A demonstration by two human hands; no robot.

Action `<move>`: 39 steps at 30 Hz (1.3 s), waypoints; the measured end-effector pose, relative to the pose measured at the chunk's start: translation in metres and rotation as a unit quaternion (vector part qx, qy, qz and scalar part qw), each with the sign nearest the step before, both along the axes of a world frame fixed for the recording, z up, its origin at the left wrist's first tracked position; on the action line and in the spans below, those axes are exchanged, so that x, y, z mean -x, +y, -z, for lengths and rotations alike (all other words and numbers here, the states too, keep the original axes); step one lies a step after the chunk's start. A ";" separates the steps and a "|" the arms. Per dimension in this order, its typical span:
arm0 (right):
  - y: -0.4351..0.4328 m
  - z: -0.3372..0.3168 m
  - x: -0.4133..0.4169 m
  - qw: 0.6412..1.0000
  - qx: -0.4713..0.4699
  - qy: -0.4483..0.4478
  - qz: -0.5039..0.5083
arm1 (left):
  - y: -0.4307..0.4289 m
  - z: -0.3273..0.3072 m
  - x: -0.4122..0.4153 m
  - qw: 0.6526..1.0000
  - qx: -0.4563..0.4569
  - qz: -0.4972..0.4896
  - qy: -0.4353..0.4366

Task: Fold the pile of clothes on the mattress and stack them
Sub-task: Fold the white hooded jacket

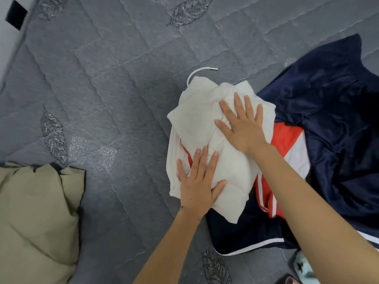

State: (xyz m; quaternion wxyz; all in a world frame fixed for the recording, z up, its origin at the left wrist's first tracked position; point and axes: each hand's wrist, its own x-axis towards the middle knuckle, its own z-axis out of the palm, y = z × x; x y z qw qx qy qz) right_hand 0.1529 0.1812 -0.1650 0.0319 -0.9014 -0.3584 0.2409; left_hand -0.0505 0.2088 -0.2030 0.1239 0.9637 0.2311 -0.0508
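Two open palms lie flat on the white top [196, 119]. The left grip [196, 181] presses its near edge with fingers spread, the right grip [242, 128] presses its far half, and neither curls round any cloth. The top is a lumpy, roughly folded bundle directly under both grips. Its right side rests on a navy, red and white garment [338, 119] that spreads out to the right of the right grip, while its left side seems to reach the grey mattress [102, 78]. A white cord [202, 71] with a metal tip loops out just beyond the right grip's fingertips.

The main risk, as I judge it, is that the bundle springs open once the pressure comes off: the folds look thick and uneven, held down by the palms alone. The navy garment looks smooth and shiny, so a sideways push could slide the bundle off it, or drag it along and undo the shape. Lifting from the top would likely let the lower layers drop, so the grips would need to go under the edges. The loose cord could trail or snag when the top is carried. A beige bundle [37, 212] lies well to the left of the left grip; I cannot tell if it is folded clothing or a pillow, so taking it for the stack could be a mistake
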 end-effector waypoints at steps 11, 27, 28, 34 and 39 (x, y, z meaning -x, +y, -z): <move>-0.025 -0.012 -0.057 0.972 -0.068 0.125 0.188 | -0.051 -0.047 0.062 0.679 0.474 -0.540 -0.150; -0.087 -0.058 0.058 0.867 0.070 0.459 0.183 | 0.077 -0.073 0.114 0.749 0.338 -0.520 -0.235; -0.088 -0.054 0.061 0.884 0.072 0.423 0.186 | 0.081 -0.069 0.118 0.759 0.336 -0.509 -0.226; -0.073 -0.048 0.077 0.952 -0.149 0.134 0.233 | 0.095 -0.064 0.116 0.758 0.346 -0.490 -0.256; -0.042 -0.032 0.089 0.950 -0.234 0.103 0.181 | 0.109 -0.059 0.107 0.757 0.341 -0.497 -0.252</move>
